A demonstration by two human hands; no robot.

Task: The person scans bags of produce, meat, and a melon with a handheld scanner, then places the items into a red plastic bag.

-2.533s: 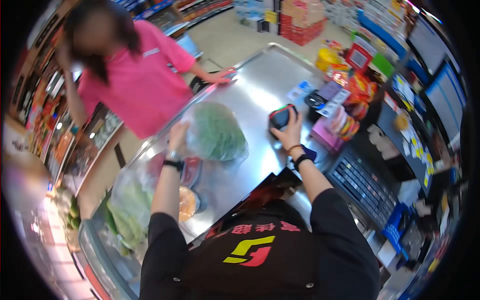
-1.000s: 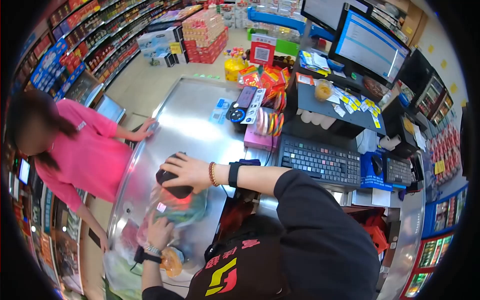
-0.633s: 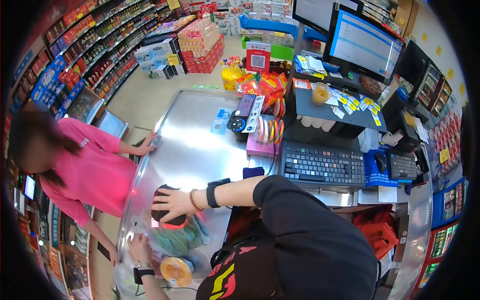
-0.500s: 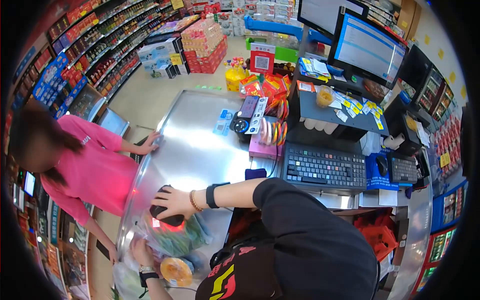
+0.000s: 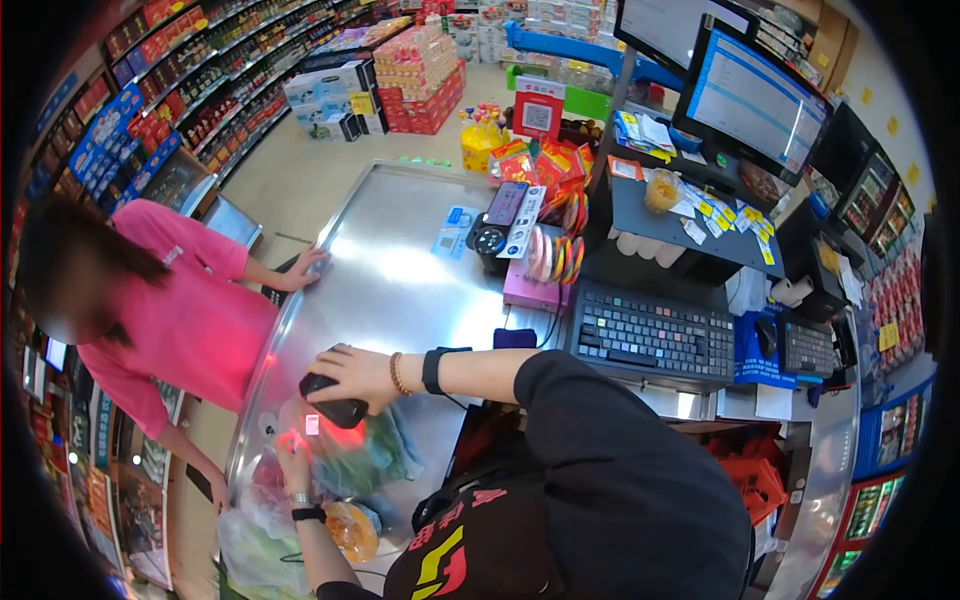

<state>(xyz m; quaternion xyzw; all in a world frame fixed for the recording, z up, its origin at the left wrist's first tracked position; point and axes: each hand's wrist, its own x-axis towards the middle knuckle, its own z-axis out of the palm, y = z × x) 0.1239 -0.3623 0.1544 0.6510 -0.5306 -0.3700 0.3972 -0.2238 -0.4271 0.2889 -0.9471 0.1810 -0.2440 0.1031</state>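
"Progress?"

"Scanning looks underway: red light falls on one clear bag of green vegetables [image 5: 375,455], just beyond the right fingers. What's left, I can't tell."

"Hands?"

"Two. Right hand [image 5: 355,377] grasps one black scanner [image 5: 340,409]; left hand [image 5: 294,468] touches clear plastic, grip unclear. One round orange pack [image 5: 352,532] lies wristward of its fingers."
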